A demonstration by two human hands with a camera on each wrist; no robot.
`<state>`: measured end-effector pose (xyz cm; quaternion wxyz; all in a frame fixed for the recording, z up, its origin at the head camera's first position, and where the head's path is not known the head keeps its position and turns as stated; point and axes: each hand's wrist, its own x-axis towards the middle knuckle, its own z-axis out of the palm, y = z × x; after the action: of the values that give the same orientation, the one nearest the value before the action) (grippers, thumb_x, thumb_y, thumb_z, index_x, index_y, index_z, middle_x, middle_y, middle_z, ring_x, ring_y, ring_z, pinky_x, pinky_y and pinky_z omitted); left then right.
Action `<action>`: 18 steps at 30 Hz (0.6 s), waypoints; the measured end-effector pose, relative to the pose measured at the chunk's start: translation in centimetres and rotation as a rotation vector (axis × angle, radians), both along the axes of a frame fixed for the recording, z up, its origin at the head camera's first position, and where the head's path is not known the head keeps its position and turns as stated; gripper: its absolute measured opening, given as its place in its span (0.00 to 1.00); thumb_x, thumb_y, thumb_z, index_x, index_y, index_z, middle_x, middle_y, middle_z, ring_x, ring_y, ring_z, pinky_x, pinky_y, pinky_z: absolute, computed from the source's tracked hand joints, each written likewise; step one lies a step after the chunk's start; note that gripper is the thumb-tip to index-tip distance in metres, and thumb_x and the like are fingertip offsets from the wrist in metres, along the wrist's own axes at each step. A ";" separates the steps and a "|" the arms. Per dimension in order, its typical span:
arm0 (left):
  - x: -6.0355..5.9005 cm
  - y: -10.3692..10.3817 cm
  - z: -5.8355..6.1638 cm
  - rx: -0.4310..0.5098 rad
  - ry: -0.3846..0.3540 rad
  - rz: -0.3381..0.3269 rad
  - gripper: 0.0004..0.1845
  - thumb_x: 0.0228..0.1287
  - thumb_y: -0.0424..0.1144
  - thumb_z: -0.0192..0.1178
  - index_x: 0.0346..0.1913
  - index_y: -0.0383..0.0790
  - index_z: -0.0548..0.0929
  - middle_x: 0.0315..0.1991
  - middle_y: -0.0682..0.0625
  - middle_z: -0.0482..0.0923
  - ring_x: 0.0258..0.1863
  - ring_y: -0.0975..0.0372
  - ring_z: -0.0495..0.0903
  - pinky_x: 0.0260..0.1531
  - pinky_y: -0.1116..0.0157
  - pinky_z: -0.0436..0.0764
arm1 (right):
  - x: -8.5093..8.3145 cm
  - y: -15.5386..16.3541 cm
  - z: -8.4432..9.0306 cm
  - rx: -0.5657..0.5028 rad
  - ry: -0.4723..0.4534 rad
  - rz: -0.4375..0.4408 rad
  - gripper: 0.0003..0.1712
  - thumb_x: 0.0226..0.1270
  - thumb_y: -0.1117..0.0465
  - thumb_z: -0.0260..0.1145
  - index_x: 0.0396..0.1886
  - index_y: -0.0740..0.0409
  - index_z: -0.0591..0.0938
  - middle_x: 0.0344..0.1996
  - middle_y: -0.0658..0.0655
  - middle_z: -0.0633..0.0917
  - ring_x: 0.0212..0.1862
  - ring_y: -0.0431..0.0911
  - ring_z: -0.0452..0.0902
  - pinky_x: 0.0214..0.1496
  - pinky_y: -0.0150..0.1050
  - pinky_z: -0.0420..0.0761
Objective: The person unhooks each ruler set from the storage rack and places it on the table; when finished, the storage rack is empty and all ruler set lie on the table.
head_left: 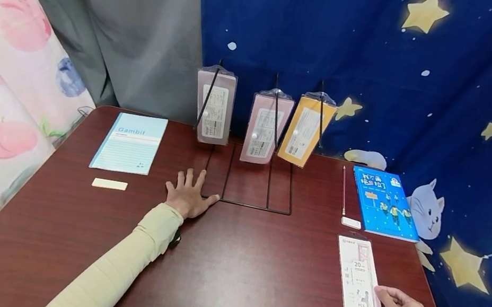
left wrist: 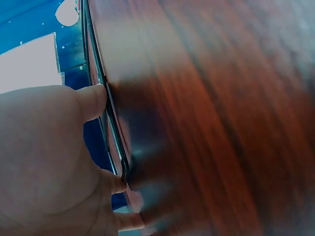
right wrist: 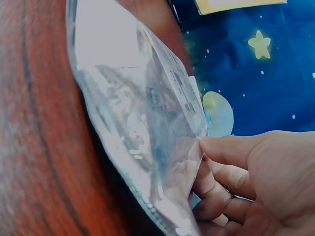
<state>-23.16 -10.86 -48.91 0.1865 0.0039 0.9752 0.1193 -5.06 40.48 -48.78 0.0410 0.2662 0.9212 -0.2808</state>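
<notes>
My left hand [head_left: 189,190] lies flat on the dark wooden table [head_left: 231,280] with its fingers spread. Its thumb touches the front left corner of a black wire rack [head_left: 245,205]; the left wrist view shows the same hand [left wrist: 54,162] against the rack's wire [left wrist: 110,123]. My right hand [head_left: 392,300] is at the right edge of a long clear plastic packet [head_left: 362,290] near the table's right front. In the right wrist view its fingers [right wrist: 221,147] curl around the edge of the packet [right wrist: 138,113], which is lifted slightly off the wood.
The rack holds a pink packet [head_left: 213,105], another pink packet [head_left: 266,130] and a yellow one [head_left: 304,130]. A light blue notebook [head_left: 130,143] and a pale strip [head_left: 109,184] lie at left. A blue book [head_left: 385,202], pencil [head_left: 343,189] and white eraser [head_left: 351,223] lie at right.
</notes>
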 end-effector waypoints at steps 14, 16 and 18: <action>0.9 0.2 0.8 0.009 0.026 0.009 0.48 0.76 0.70 0.41 0.85 0.46 0.41 0.85 0.33 0.37 0.84 0.37 0.38 0.76 0.30 0.46 | -1.8 -1.5 1.6 0.019 0.167 -0.059 0.26 0.77 0.44 0.62 0.57 0.61 0.86 0.44 0.64 0.91 0.29 0.23 0.71 0.33 0.27 0.73; 1.1 0.3 1.0 0.008 0.042 0.010 0.47 0.77 0.69 0.42 0.85 0.45 0.43 0.84 0.33 0.39 0.84 0.37 0.39 0.76 0.30 0.47 | -2.4 -2.3 2.2 0.002 0.209 -0.040 0.24 0.78 0.46 0.61 0.57 0.60 0.86 0.45 0.65 0.90 0.28 0.22 0.71 0.31 0.25 0.74; 1.2 0.3 1.0 0.008 0.045 0.011 0.48 0.76 0.69 0.43 0.85 0.46 0.43 0.85 0.33 0.39 0.84 0.37 0.39 0.76 0.30 0.47 | -3.1 -3.0 2.8 -0.011 0.247 -0.001 0.23 0.79 0.48 0.61 0.58 0.60 0.86 0.45 0.66 0.90 0.28 0.22 0.72 0.30 0.23 0.75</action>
<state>-21.94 -10.55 -47.90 0.1637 0.0018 0.9787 0.1243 -8.21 37.44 -45.97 -0.0712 0.2297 0.9176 -0.3164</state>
